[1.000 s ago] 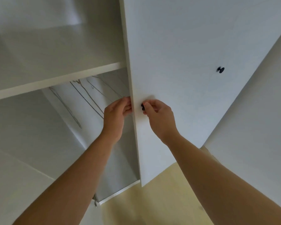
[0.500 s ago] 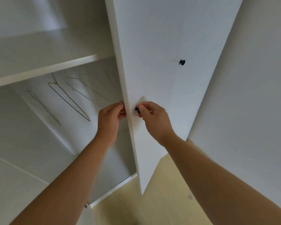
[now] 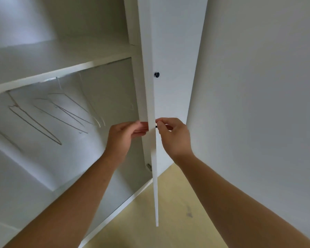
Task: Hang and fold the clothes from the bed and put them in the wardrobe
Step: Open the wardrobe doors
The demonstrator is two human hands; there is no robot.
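Swung further out than 1 s ago, the wardrobe door (image 3: 151, 97) now stands edge-on to the camera, front face nearly lost to view; both hands have travelled R w/ it. R hand (image 3: 175, 138) pinches the small black knob (image 3: 156, 126) on the door's front btw. thumb and forefinger, other fingers curled. L hand (image 3: 125, 138) sits on the opposite side, fingers nearly straight, tips touching the door's inner face just by the edge; it grips nothing. Wardrobe (image 3: 25, 176) lies ahead and to the L, interior open: a white shelf (image 3: 57, 68) crosses upper L, and beneath it several thin wire hangers (image 3: 36, 122) hang in a row, seen slanted. Hinge (image 3: 148, 166) shows low down, just L of the door edge. Neighbouring door (image 3: 175, 51), R of the held one, carries a second black knob (image 3: 156, 74) above the hands. White panel (image 3: 258, 104) fills the R side. Yellowish floor (image 3: 175, 203) shows below, btw. the forearms. Blur softens the hangers; exact count cannot be told.
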